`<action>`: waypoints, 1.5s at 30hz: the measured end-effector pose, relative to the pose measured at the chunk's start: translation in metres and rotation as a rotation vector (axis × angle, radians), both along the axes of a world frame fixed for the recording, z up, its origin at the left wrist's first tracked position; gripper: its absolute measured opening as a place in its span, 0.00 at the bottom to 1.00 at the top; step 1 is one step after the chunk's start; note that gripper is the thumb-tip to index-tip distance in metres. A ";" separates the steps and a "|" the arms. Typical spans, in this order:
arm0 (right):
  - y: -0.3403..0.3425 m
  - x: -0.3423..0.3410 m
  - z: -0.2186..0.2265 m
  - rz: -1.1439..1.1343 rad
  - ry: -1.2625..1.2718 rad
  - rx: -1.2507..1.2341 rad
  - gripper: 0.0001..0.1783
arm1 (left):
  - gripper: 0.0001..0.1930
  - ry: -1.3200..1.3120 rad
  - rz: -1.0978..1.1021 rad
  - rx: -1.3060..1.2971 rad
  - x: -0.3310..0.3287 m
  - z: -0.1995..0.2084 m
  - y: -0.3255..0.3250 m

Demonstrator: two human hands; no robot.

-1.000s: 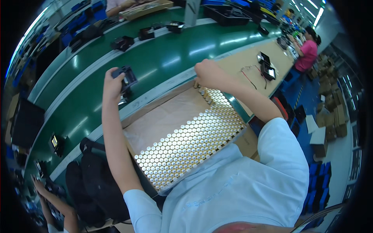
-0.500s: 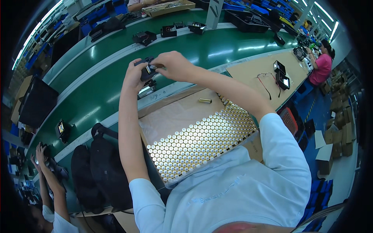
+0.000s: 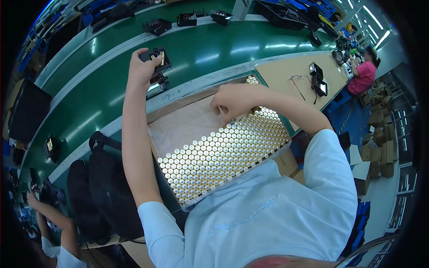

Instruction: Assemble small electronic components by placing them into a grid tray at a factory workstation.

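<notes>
My left hand (image 3: pixel 142 68) grips a black battery case (image 3: pixel 165 64) above the green conveyor belt, thumb lying across its open side. A gold strip, apparently a battery, shows inside the case. My right hand (image 3: pixel 239 102) reaches down into a shallow cardboard box (image 3: pixel 178 108), with fingers curled together at the edge of the packed rows. Many upright gold batteries with pale round ends (image 3: pixel 223 154) fill the near and right part of this box. Whatever is between my right fingertips is hidden by the hand. Just below the held case, another black device (image 3: pixel 157 85) rests at the belt's edge.
Several black devices stand along the far belt edge (image 3: pixel 186 19). Glasses (image 3: pixel 304 85) and an open black case (image 3: pixel 318 85) lie on a tan board to the right. Black bags (image 3: pixel 111 192) sit at left, beside another person's arms (image 3: pixel 56 214). A person in pink (image 3: pixel 367 73) sits far right.
My right hand has left the battery case and moved down right into the box, covering where a loose battery lay. My left hand still holds the case. The view has shifted slightly.
</notes>
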State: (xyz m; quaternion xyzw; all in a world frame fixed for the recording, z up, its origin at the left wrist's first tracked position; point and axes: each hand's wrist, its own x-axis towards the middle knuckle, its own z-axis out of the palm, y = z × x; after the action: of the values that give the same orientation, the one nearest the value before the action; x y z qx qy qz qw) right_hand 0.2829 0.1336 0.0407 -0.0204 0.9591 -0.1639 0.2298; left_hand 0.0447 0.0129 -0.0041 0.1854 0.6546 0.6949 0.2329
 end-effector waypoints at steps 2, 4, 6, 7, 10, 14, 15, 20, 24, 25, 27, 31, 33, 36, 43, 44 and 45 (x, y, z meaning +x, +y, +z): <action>-0.001 0.000 -0.006 0.012 -0.078 0.014 0.13 | 0.31 0.002 -0.001 -0.023 0.002 0.000 0.001; 0.005 -0.004 -0.015 0.093 -0.076 -0.033 0.12 | 0.31 -0.045 -0.043 -0.008 0.004 0.000 0.004; 0.009 -0.008 -0.022 0.183 -0.065 -0.076 0.11 | 0.30 -0.085 -0.075 0.009 0.004 0.003 0.003; 0.008 -0.010 -0.024 0.190 -0.057 -0.078 0.11 | 0.30 -0.077 -0.069 0.006 0.004 0.004 0.001; 0.010 -0.010 -0.027 0.206 0.021 -0.047 0.09 | 0.29 -0.079 -0.076 -0.007 0.004 0.000 0.000; 0.016 -0.026 -0.012 0.129 0.367 -0.307 0.08 | 0.28 -0.081 -0.094 0.016 0.000 -0.001 0.003; 0.014 -0.037 -0.004 -0.055 0.481 -0.345 0.08 | 0.28 -0.089 -0.103 0.024 0.001 -0.002 0.003; 0.027 -0.111 -0.015 -0.881 0.316 -1.306 0.12 | 0.28 0.001 -0.127 0.002 0.007 -0.002 0.006; 0.045 -0.137 -0.035 -0.985 0.205 -1.645 0.13 | 0.29 0.095 -0.100 -0.050 0.003 -0.003 0.008; 0.047 -0.141 -0.038 -0.977 0.204 -1.625 0.13 | 0.29 0.122 -0.088 -0.074 0.003 -0.004 0.008; 0.043 -0.144 -0.041 -0.967 0.196 -1.607 0.13 | 0.29 0.147 -0.071 -0.101 0.002 -0.006 0.006; 0.011 -0.139 -0.031 -0.740 0.588 -0.380 0.15 | 0.32 0.234 -0.069 -0.138 0.003 -0.008 0.004; 0.011 -0.143 -0.033 -0.713 0.639 -0.315 0.15 | 0.33 0.286 -0.081 -0.149 0.006 -0.005 0.006; 0.012 -0.152 -0.044 -0.620 0.759 -0.121 0.15 | 0.35 0.357 -0.093 -0.170 0.009 -0.005 0.007; 0.027 -0.152 -0.009 -0.628 0.543 -0.335 0.15 | 0.43 0.320 -0.074 -0.116 0.019 0.007 0.001; 0.028 -0.153 -0.003 -0.597 0.490 -0.291 0.15 | 0.45 0.342 -0.077 -0.134 0.022 0.009 0.001; 0.029 -0.154 0.003 -0.566 0.437 -0.248 0.15 | 0.47 0.365 -0.081 -0.154 0.023 0.012 0.001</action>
State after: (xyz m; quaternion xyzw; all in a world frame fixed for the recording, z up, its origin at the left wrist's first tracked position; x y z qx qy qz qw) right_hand 0.1288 0.1627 0.0432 0.1831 0.9261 -0.3275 -0.0390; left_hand 0.0681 0.0134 0.0075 0.3159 0.7292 0.5878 0.1515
